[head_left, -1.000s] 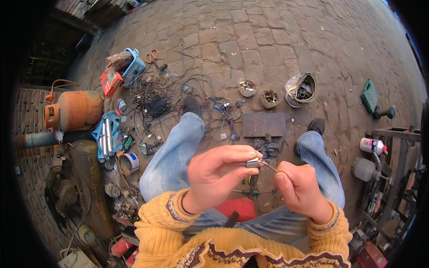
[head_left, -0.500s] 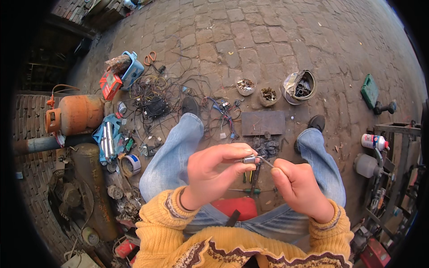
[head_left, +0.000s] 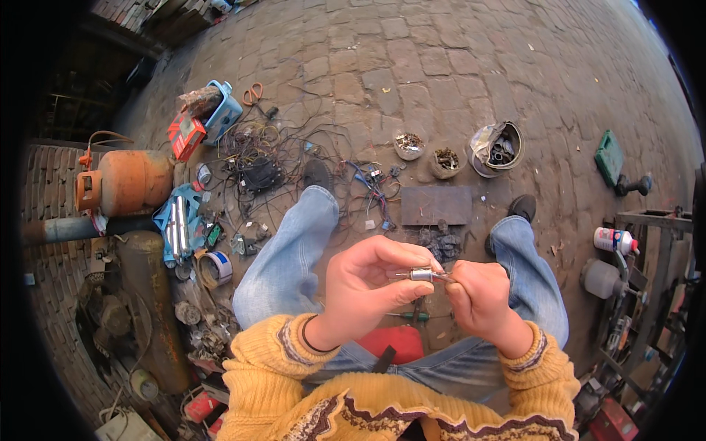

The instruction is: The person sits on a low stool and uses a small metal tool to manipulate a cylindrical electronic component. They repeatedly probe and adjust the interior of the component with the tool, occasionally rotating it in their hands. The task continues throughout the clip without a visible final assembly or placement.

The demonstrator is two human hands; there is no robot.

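A small silver cylinder with a thin shaft, like a tiny motor (head_left: pixel 421 275), is pinched between the thumb and fingers of my left hand (head_left: pixel 360 283). From its right end run thin leads (head_left: pixel 443 277), partly hidden by fingers. My right hand (head_left: pixel 482 298) is closed on these leads, thumb against the curled index finger, close to my left fingertips. Both hands are raised between my knees. Beneath them, a green-handled screwdriver (head_left: pixel 415 316) lies on the ground, partly covered by my left hand.
A dark metal plate (head_left: pixel 436 206) lies ahead, near two small tubs of metal parts (head_left: pixel 409 145) and a larger bucket (head_left: pixel 507 151). Tangled wires (head_left: pixel 257 165) spread left, beside an orange gas cylinder (head_left: pixel 136 180). A metal rack (head_left: pixel 651 220) stands right. Something red (head_left: pixel 393 344) lies between my thighs.
My right hand has moved left and up, closer to the silver cylinder. The bent lead that stretched between the hands now shows only a short length. My left hand has shifted slightly right.
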